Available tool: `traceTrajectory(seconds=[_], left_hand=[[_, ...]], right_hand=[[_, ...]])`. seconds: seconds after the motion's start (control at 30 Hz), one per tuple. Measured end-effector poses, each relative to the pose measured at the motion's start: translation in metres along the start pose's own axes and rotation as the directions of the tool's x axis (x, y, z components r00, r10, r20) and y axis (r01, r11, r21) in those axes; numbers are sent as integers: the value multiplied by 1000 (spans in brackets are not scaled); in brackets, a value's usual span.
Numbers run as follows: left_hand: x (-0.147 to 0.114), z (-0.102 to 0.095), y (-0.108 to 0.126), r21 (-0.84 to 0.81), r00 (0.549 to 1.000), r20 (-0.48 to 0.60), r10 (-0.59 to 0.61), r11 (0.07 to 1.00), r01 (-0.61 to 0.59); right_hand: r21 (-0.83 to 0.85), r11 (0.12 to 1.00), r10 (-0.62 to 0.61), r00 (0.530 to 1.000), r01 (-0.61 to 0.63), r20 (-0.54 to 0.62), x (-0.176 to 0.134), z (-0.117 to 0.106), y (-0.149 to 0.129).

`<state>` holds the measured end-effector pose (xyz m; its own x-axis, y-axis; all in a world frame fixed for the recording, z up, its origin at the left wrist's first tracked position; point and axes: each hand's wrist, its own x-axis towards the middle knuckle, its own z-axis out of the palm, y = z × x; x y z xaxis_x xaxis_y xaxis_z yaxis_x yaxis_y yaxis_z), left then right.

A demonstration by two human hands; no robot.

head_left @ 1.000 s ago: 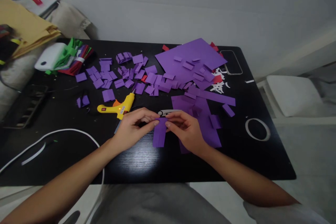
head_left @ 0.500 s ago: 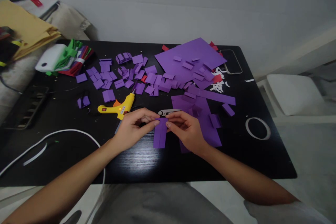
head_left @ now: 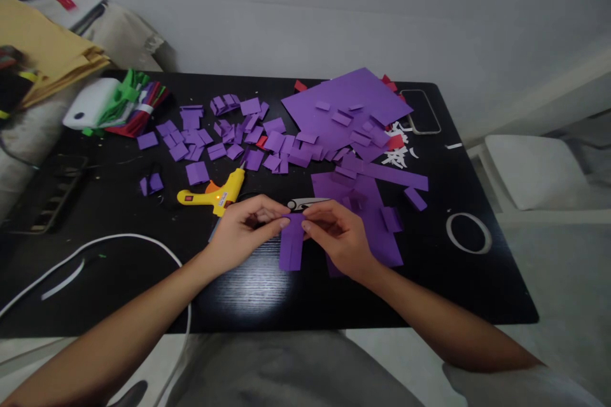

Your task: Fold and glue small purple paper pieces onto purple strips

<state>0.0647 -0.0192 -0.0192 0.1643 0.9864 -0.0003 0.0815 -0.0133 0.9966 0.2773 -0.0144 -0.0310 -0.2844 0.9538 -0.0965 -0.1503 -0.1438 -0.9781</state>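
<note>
Presently: purple rectangular paper strip [head_left: 291, 249], pinched by left hand [head_left: 241, 227] and right hand [head_left: 341, 235], grips closed; toward black tabletop [head_left: 429, 286] front edge.

Strip [head_left: 291, 245] in the fingers: purple paper, matt, smooth, creased lengthwise. Small purple pieces [head_left: 197, 173]: same flat-finished paper, folded crisp. Large purple sheet [head_left: 353, 86]: smooth, no shine. Tabletop [head_left: 458, 305]: black, wood-grain texture, semi-gloss; fine ridges show where light pools. Glue gun [head_left: 229, 192]: yellow plastic, smooth, slight sheen. Cable [head_left: 126, 235]: white, smooth plastic-looking sheath. Envelopes [head_left: 48, 44]: brown paper, dull, edges rumpled. Lap clothing [head_left: 281, 372]: grey cloth, soft, matt. Wall [head_left: 305, 25]: pale, flat finish. White seat [head_left: 534, 172]: smooth, plastic-looking.
</note>
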Motion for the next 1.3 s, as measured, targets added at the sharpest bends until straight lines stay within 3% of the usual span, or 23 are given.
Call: traceTrajectory(seconds=[0.17, 0.4, 0.73, 1.0, 1.3], left_hand=[[3, 1, 2, -167, 987, 38, -153, 973, 157], [5, -1, -4, -331, 947, 57, -316, 889, 316], [7, -1, -3, -393, 940, 64, -336, 857, 333], [10, 0, 4, -488, 897, 104, -430, 763, 423], [8, -1, 6, -536, 898, 192, -397, 723, 435]], right_hand=[[-67, 998, -17, 998, 21, 56, -1, -3, -2], [-18, 999, -26, 989, 29, 147, -1, -6, -1], [-16, 997, -69, 974, 74, 213, -1, -5, 0], [22, 996, -88, 960, 85, 266, -2, -8, 0], [90, 992, -106, 957, 85, 270, -2, -6, -4]])
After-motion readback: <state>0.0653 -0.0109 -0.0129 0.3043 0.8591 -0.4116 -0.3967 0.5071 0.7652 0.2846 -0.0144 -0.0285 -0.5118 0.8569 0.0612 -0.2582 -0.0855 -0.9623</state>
